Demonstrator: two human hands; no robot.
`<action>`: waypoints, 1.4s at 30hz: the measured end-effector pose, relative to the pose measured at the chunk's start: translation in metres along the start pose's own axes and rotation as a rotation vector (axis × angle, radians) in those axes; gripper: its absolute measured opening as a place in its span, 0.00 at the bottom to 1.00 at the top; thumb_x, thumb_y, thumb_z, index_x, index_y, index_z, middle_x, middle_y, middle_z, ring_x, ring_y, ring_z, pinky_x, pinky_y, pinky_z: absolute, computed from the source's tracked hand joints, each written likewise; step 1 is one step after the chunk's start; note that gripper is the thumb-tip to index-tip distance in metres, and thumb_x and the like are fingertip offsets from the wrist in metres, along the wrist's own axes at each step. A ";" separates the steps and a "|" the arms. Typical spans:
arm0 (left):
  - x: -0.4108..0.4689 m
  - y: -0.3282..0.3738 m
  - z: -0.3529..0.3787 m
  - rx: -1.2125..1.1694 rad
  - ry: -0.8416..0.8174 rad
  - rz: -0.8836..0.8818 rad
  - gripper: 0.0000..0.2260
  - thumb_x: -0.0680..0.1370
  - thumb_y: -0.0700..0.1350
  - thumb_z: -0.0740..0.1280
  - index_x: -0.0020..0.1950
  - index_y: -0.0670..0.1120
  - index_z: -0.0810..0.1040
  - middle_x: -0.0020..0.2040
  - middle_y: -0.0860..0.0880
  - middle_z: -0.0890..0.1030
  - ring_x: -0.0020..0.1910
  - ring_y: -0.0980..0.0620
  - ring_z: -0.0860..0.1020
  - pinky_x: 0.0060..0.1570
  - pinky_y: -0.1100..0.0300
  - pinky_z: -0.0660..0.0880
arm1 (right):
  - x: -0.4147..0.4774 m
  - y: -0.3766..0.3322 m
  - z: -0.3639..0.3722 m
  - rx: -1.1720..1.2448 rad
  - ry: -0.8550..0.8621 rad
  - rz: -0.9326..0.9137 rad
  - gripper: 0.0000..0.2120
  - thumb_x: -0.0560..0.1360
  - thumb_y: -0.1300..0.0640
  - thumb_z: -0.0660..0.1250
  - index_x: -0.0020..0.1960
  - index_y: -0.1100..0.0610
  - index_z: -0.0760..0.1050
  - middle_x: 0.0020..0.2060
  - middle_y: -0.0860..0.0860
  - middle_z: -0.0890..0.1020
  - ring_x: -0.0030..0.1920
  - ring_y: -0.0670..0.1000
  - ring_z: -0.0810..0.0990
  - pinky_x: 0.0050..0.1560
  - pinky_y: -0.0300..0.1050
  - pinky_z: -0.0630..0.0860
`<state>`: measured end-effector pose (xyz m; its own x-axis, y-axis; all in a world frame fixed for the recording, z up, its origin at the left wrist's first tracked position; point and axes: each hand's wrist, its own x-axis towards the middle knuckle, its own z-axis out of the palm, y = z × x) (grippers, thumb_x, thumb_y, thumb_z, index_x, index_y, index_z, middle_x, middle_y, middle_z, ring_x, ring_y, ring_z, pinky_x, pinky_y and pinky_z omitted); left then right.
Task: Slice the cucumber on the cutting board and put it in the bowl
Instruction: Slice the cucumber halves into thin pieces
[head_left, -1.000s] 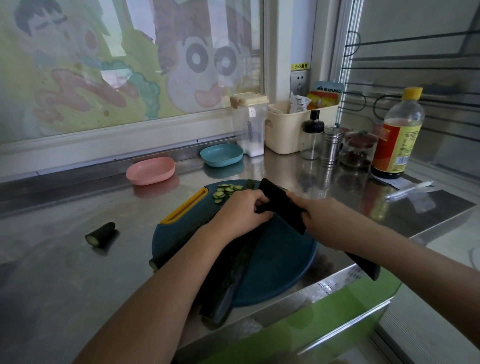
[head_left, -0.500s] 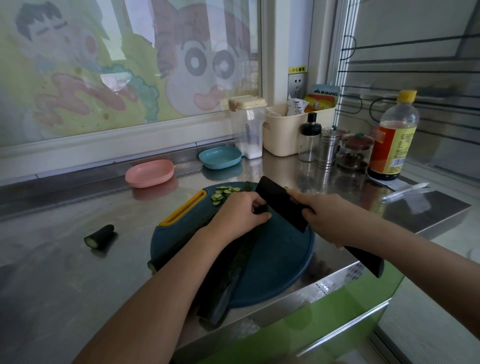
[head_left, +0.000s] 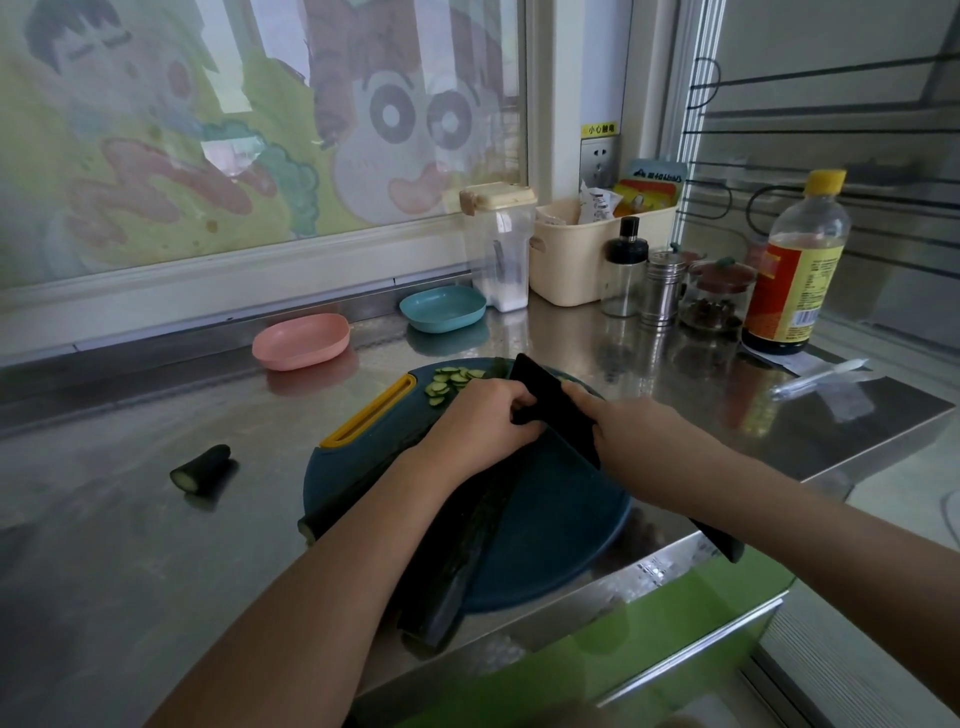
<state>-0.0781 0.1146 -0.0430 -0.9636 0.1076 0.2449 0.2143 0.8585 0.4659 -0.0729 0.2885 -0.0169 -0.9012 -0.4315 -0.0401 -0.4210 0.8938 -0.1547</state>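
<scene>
As seen at frame centre, noted left hand (head_left: 483, 421) curled knuckles-up, fingers tucked, pressing down on far end of cucumber (head_left: 462, 561). Noted right hand (head_left: 639, 441) closed round knife (head_left: 550, 405), wide black blade standing edge-down just beside left fingers; cannot tell whether edge meets cucumber skin. Found cucumber long, dark green, lying diagonally across round dark-blue cutting board (head_left: 566, 535), near end overhanging board rim toward lower centre. Logged small heap of thin pale-green slices (head_left: 452, 382) at board's far edge, just above left hand, beside yellow slot handle (head_left: 371, 415). Located pink bowl (head_left: 301, 340) and blue bowl (head_left: 442, 307), both shallow, matte, smooth-rimmed, apart from board at upper centre. Saw cut cucumber stub (head_left: 201, 466) alone left of board on brushed-steel counter (head_left: 104, 545), bare reflective metal all round it. Marked counter's front edge close under board at lower right; jars (head_left: 719, 296) and bottle (head_left: 795, 270) crowding upper right.
</scene>
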 end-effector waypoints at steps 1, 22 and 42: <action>-0.001 0.000 -0.001 0.007 -0.006 0.002 0.16 0.75 0.48 0.70 0.61 0.47 0.79 0.54 0.50 0.81 0.48 0.55 0.77 0.45 0.66 0.71 | 0.000 0.001 0.001 0.011 -0.002 0.009 0.31 0.79 0.60 0.52 0.77 0.43 0.43 0.38 0.54 0.72 0.33 0.51 0.71 0.39 0.46 0.72; -0.003 0.000 0.001 0.002 0.000 -0.018 0.17 0.75 0.49 0.70 0.62 0.47 0.77 0.54 0.49 0.80 0.48 0.57 0.76 0.49 0.63 0.73 | -0.019 0.008 -0.020 0.139 -0.024 0.013 0.26 0.81 0.58 0.49 0.76 0.41 0.50 0.42 0.54 0.76 0.33 0.50 0.75 0.42 0.49 0.80; -0.003 0.002 -0.001 0.024 0.001 -0.042 0.19 0.74 0.50 0.71 0.63 0.47 0.78 0.52 0.49 0.81 0.48 0.55 0.78 0.49 0.63 0.74 | -0.016 0.010 -0.009 0.103 -0.031 0.041 0.28 0.81 0.59 0.50 0.76 0.42 0.48 0.40 0.54 0.73 0.40 0.53 0.76 0.44 0.46 0.76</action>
<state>-0.0742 0.1153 -0.0423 -0.9714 0.0709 0.2266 0.1700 0.8739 0.4555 -0.0634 0.3054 -0.0086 -0.9132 -0.3999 -0.0788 -0.3697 0.8940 -0.2531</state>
